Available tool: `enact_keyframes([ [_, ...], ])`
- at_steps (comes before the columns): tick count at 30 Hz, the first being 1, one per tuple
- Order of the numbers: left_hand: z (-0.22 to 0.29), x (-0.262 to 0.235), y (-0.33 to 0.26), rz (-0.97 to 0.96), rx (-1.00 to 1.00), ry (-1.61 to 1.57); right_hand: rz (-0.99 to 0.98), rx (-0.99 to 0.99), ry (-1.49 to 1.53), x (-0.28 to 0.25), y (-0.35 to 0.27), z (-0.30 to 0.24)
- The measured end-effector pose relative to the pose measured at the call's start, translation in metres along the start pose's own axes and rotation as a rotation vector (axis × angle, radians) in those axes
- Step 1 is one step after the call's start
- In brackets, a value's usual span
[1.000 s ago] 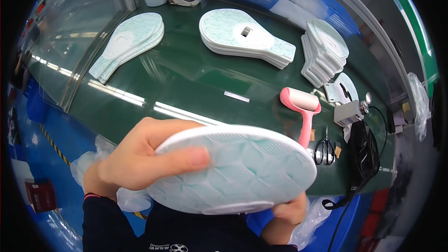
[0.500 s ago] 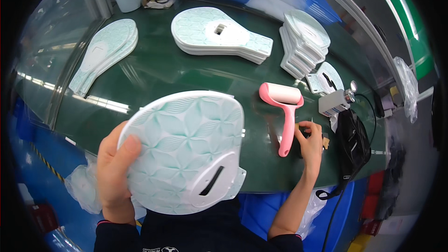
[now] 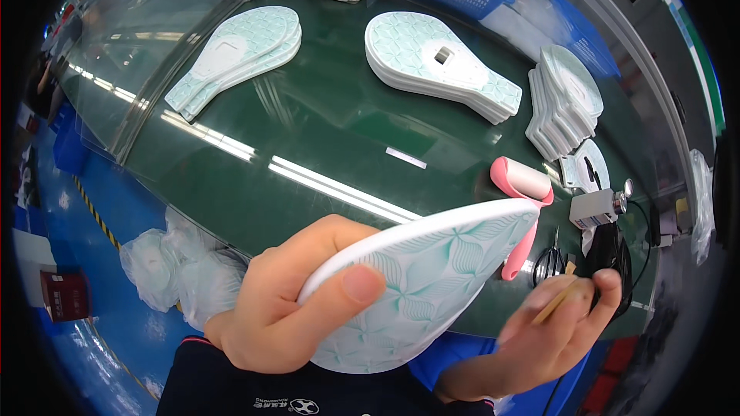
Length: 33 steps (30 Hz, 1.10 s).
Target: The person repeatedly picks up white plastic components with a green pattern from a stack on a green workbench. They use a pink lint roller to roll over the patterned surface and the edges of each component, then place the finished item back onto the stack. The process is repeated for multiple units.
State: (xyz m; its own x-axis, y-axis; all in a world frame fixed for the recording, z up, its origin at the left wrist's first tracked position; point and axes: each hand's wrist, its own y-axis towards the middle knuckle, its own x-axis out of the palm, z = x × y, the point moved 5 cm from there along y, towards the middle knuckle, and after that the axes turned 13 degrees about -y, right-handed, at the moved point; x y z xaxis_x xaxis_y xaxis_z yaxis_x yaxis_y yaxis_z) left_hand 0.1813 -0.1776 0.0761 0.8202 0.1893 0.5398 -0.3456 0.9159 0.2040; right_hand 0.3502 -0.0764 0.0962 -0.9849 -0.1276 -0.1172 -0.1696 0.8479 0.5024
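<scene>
A: Where is the panel, and what holds it?

B: The white plastic panel with a raised rim and mint-green leaf pattern (image 3: 432, 285) is in the person's bare left hand (image 3: 289, 312), lifted above the near edge of the glossy dark green tabletop (image 3: 339, 139). That grip is clamped on its edge at nine o'clock from the panel's middle, thumb across the patterned face, the other fingers behind it.

A: Which way does it point?

B: It tilts sharply, so we see it foreshortened. Its visible length runs from eight o'clock to two o'clock, narrowing to a tip at two. In this view the tip overlaps the pink-handled roller with a pale cylinder (image 3: 526, 179); the roller lies on the tabletop.

A: And the other hand?

B: The bare right hand (image 3: 539, 343), somewhat blurred, sits between three and four o'clock from the panel's middle, apart from it. Its fingertips pinch a small, thin, tan strip (image 3: 556, 302), slanting from seven to one o'clock; its material is unclear. The black-handled scissors (image 3: 549, 262) lie at twelve o'clock from this hand.

A: Which hand is nearer the panel's tip?

B: The right, judging by this view: the tip lies at twelve o'clock from it, with a gap between. Only the left touches the panel.
</scene>
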Motion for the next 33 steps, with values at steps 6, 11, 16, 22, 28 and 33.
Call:
enact_keyframes([
  [6,0.006,0.013,0.000,0.041,0.027,0.211,-0.340,-0.351,0.166,0.033,-0.005,-0.011],
  [11,0.007,0.012,-0.005,-0.015,-0.008,0.228,-0.335,-0.447,0.175,0.043,-0.008,-0.015],
  [16,0.007,0.014,-0.004,-0.085,-0.044,0.264,-0.281,-0.425,0.126,0.040,-0.012,-0.016],
  [22,0.012,0.017,-0.002,0.043,0.006,0.277,-0.262,-0.398,0.101,0.045,-0.015,-0.015],
  [28,0.009,0.016,-0.003,0.071,-0.009,0.233,-0.333,-0.410,0.081,0.042,-0.012,-0.015],
  [33,0.009,0.018,-0.001,-0.044,0.018,0.212,0.014,-0.117,0.224,0.044,-0.011,-0.023],
])
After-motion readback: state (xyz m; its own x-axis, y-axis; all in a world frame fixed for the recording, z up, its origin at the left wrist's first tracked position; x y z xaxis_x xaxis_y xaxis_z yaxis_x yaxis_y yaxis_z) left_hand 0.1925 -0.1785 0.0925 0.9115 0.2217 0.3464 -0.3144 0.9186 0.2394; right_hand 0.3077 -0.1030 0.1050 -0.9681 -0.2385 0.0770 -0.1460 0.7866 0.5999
